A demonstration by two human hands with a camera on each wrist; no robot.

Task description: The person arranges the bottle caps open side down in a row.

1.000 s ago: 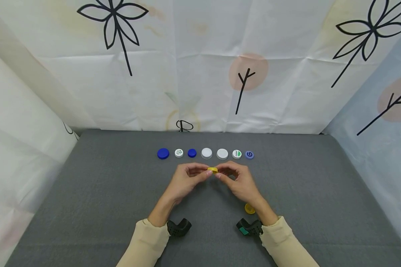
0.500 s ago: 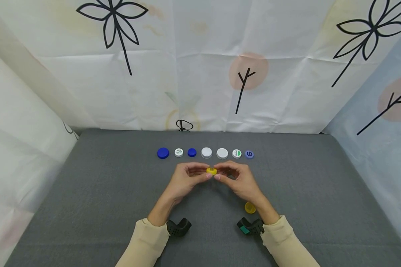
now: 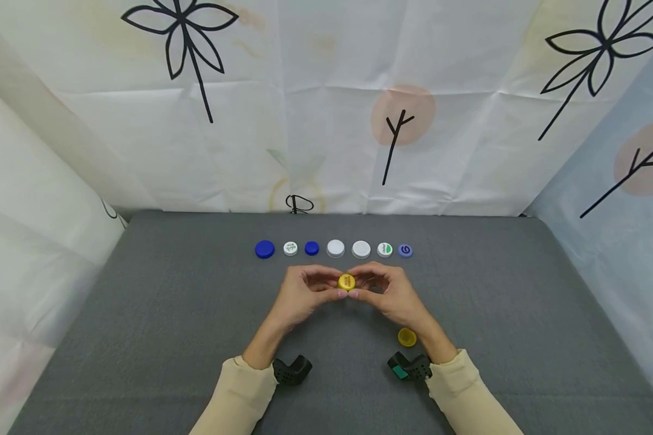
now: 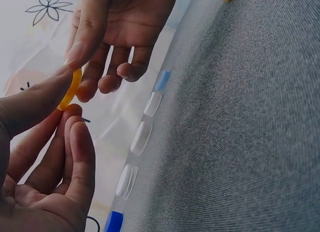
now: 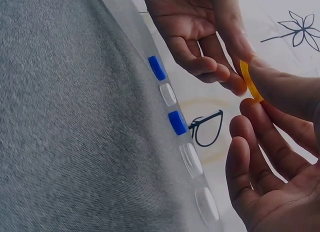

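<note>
A small round yellow bottle cap is held up above the table between both hands, its printed top facing the head camera. My left hand pinches it from the left between thumb and fingers. From the right side my right hand pinches the same cap, thumb tips nearly meeting below it. Both wrist views show the yellow cap edge-on between the fingertips. A second yellow cap lies on the table beside the right wrist.
Beyond the hands, a row of caps lies along the grey table: a large blue cap, a smaller blue cap, several white ones and a light blue cap. Patterned cloth hangs behind.
The held yellow cap has tilted from edge-on to showing its printed top to the head camera. Both hands stay in nearly the same place.
</note>
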